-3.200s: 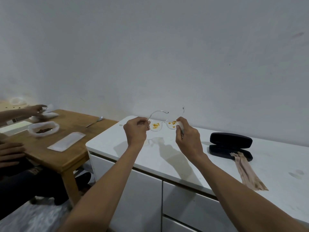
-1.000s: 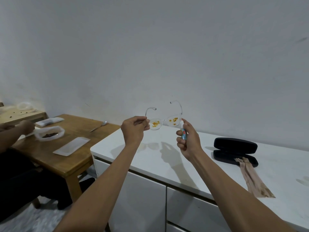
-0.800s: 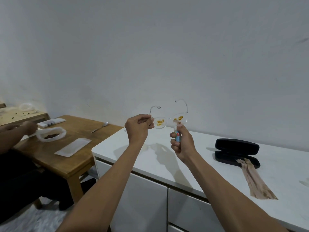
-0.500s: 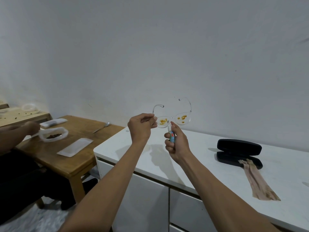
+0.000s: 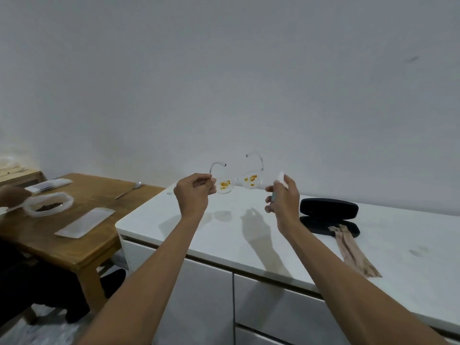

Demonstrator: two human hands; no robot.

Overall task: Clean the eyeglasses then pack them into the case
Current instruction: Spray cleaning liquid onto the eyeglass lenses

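White cabinet (image 5: pixel 224 235) with drawer fronts set against plain grey-white wall (image 5: pixel 224 70). Faint smudges seen on top near right end. Wooden table (image 5: pixel 82 247) placed just left of cabinet, lower than it. On table: flat white tray (image 5: pixel 84 222) near front edge, spoon (image 5: pixel 129 190) laid toward back, flat packets (image 5: pixel 48 185) stacked at far left. Round white container (image 5: pixel 48 207) with something dark inside held by another person's hand (image 5: pixel 12 195) at left edge. Dark clothing visible below table.
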